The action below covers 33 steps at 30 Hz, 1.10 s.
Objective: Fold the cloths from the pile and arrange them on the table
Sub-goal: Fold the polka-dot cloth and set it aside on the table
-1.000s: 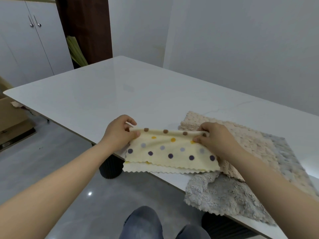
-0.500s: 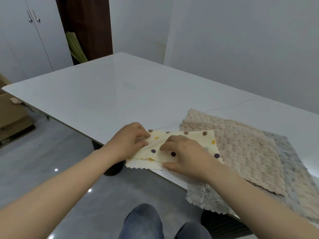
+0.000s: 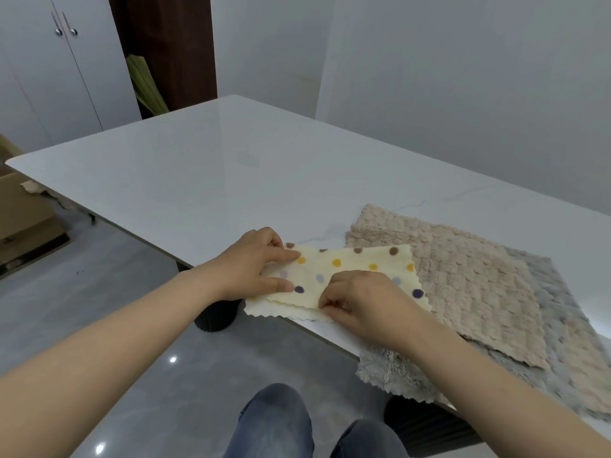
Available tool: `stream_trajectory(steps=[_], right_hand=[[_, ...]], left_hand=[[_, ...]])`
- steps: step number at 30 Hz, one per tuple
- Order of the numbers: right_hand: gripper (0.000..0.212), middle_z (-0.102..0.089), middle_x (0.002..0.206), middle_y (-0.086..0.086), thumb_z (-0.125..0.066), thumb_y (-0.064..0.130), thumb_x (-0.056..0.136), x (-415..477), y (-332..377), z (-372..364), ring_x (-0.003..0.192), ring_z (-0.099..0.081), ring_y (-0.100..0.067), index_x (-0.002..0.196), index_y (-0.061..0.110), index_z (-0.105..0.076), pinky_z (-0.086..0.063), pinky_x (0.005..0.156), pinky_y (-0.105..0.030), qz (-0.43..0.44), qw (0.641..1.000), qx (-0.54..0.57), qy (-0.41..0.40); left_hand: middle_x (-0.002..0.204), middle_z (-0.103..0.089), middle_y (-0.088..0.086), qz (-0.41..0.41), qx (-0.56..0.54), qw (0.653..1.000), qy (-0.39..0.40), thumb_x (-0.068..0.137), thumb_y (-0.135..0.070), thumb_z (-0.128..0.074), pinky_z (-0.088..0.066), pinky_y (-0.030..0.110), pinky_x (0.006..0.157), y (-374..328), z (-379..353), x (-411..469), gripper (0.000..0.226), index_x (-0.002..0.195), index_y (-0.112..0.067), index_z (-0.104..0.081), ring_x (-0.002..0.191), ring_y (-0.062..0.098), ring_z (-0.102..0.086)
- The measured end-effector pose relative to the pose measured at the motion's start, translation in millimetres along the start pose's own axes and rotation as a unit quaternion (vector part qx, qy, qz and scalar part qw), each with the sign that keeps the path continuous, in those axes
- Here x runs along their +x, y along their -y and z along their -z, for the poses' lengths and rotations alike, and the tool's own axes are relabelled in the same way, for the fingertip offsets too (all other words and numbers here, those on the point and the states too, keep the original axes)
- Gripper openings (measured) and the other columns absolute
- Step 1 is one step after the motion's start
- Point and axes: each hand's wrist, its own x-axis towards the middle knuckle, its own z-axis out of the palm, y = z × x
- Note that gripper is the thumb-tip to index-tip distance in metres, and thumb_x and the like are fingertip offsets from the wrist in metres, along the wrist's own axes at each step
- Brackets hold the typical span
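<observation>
A cream cloth with coloured dots (image 3: 350,271) lies folded in half at the near edge of the white table (image 3: 215,173). My left hand (image 3: 254,262) rests on its left end, fingers straight on top and thumb along the near side. My right hand (image 3: 358,300) pinches the cloth's near scalloped edge with curled fingers. To the right lies the pile: a beige textured cloth (image 3: 463,279) on top of a grey fluffy cloth (image 3: 396,375), which hangs over the table edge.
The table stretches away bare to the left and far side. Below its edge are a dark ribbed table leg (image 3: 216,317), grey floor and my knees (image 3: 274,421). Cardboard boxes (image 3: 23,223) sit on the floor at left; white cabinets (image 3: 56,67) stand behind.
The dotted cloth has gone from held up between both hands to lying folded on the table. My right hand slid from its right corner to its near edge; my left stayed at the left end.
</observation>
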Motion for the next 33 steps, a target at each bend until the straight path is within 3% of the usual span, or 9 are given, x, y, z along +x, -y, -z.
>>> stream_trajectory(steps=[4,7,11,14,17,20,24,29,33], right_hand=[[0.019,-0.070,0.095,0.009,-0.059,0.031,0.091,-7.2,-3.8,9.6,0.091,-0.060,-0.008,0.099,0.023,-0.074,-0.049,0.083,-0.027,-0.052,0.997,0.044,-0.037],[0.022,-0.066,0.109,0.007,-0.058,0.028,0.091,-16.7,-20.1,21.0,0.105,-0.057,-0.014,0.108,0.021,-0.070,-0.046,0.090,-0.029,-0.144,0.984,-0.023,-0.100],[0.048,-0.053,0.127,-0.004,-0.060,0.033,0.088,-26.7,-36.3,29.4,0.113,-0.053,-0.024,0.132,0.015,-0.051,-0.042,0.092,-0.032,-0.309,0.945,-0.062,-0.085],[0.047,-0.057,0.114,-0.007,-0.064,0.038,0.086,-28.0,-40.6,34.5,0.095,-0.056,-0.023,0.122,0.011,-0.050,-0.045,0.073,-0.032,-0.386,0.920,-0.011,-0.065],[0.041,-0.064,0.093,-0.016,-0.071,0.035,0.080,-24.0,-49.2,40.7,0.069,-0.055,-0.023,0.102,0.004,-0.057,-0.038,0.057,-0.029,-0.434,0.897,0.070,-0.040],[0.026,-0.057,0.071,-0.026,-0.076,0.023,0.076,-21.8,-53.0,47.7,0.051,-0.050,-0.022,0.082,0.002,-0.062,-0.034,0.054,-0.030,-0.430,0.885,0.174,-0.047],[0.034,-0.041,0.050,-0.005,-0.070,0.011,0.077,-16.8,-50.2,54.1,0.035,-0.040,-0.010,0.060,0.011,-0.041,-0.028,0.042,-0.023,-0.410,0.876,0.230,-0.112],[0.017,-0.060,0.071,-0.014,-0.063,0.015,0.083,-9.4,-43.4,52.8,0.058,-0.052,-0.023,0.080,-0.001,-0.059,-0.040,0.048,-0.027,-0.386,0.879,0.244,-0.134],[0.016,-0.061,0.064,-0.012,-0.063,0.016,0.084,-5.0,-34.4,57.6,0.052,-0.052,-0.020,0.089,0.001,-0.065,-0.040,0.040,-0.021,-0.352,0.886,0.259,-0.154]], left_hand=[[0.126,-0.032,-0.014,-0.002,0.016,0.999,0.038,0.077,-0.050,-0.069,-0.027,0.021,0.102,-6.9,3.7,-3.6,0.057,0.130,-0.040,-0.051,0.120,0.006,-0.026],[0.137,-0.035,-0.015,-0.026,0.026,0.999,-0.028,0.082,-0.046,-0.064,-0.025,0.021,0.105,-18.2,0.4,-4.9,0.044,0.124,-0.034,-0.058,0.128,0.007,-0.026],[0.158,-0.017,-0.006,-0.091,0.075,0.993,-0.013,0.097,-0.041,-0.043,-0.008,0.019,0.112,-37.2,-18.1,-3.0,0.055,0.147,-0.024,-0.029,0.145,0.013,-0.013],[0.159,0.011,-0.008,-0.070,0.162,0.981,0.082,0.097,-0.052,-0.027,0.007,0.029,0.117,-36.7,-34.4,-3.9,0.064,0.150,-0.031,0.002,0.146,0.015,0.013],[0.155,0.026,-0.009,-0.038,0.202,0.972,0.110,0.094,-0.061,-0.018,0.014,0.039,0.117,-35.4,-42.1,-5.2,0.066,0.147,-0.037,0.014,0.143,0.017,0.027],[0.154,0.029,-0.011,-0.025,0.200,0.972,0.125,0.092,-0.064,-0.018,0.015,0.042,0.117,-36.7,-40.8,-5.9,0.067,0.145,-0.041,0.017,0.141,0.017,0.030],[0.151,0.033,-0.014,-0.052,0.186,0.973,0.130,0.089,-0.066,-0.016,0.016,0.046,0.116,-38.0,-35.1,-13.2,0.061,0.140,-0.054,0.016,0.139,0.019,0.032],[0.152,0.028,-0.020,-0.103,0.208,0.965,0.119,0.087,-0.066,-0.011,0.018,0.050,0.115,-42.8,-40.4,-22.9,0.060,0.141,-0.054,0.011,0.139,0.017,0.034],[0.157,-0.015,-0.017,-0.087,0.073,0.993,0.025,0.096,-0.053,-0.026,0.001,0.033,0.119,-40.5,-30.0,-25.4,0.051,0.145,-0.040,-0.028,0.147,0.009,0.002]])
